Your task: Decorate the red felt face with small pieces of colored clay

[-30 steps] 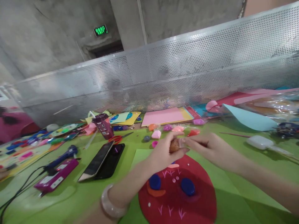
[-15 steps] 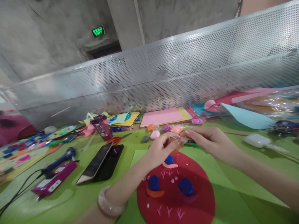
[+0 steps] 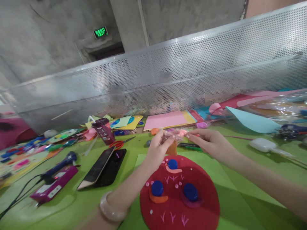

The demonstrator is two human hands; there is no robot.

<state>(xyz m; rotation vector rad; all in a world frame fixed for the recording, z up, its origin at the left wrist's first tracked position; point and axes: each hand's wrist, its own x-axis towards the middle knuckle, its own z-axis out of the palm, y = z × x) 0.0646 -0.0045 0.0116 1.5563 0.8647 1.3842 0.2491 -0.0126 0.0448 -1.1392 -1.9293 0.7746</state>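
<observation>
Crinkled clear-plastic packet with an orange-brown, clay-like filling: up between two bare hands, its coloured part hanging below the film; it shows against the far edge of the disc, and whether it touches, I can't tell.
Left hand: thumb and fingers closed together, gripping the film from the left side.
Right hand: thumb and forefinger tips pinched at the film's right end, the rest of the fingers curled behind.
Weight: light, I'd judge; fingertips alone look like plenty.
Filling: probably soft and easily dented, so a hard squeeze would likely leave marks or push it about.
Film: thin, shiny, likely slippery and quick to tear.
Best hold: loose plastic at the top edge, one pinch each side, the clay-like part left hanging free.
Round red paper disc: right below the hands, carrying three glossy blue rounds and thin curved strips.
Pale green paper sheet: flat beneath the disc.
Slim black-and-green object: behind the disc, below the right fingertips, partly hidden.
Small orange lump: just beyond the left hand.
</observation>
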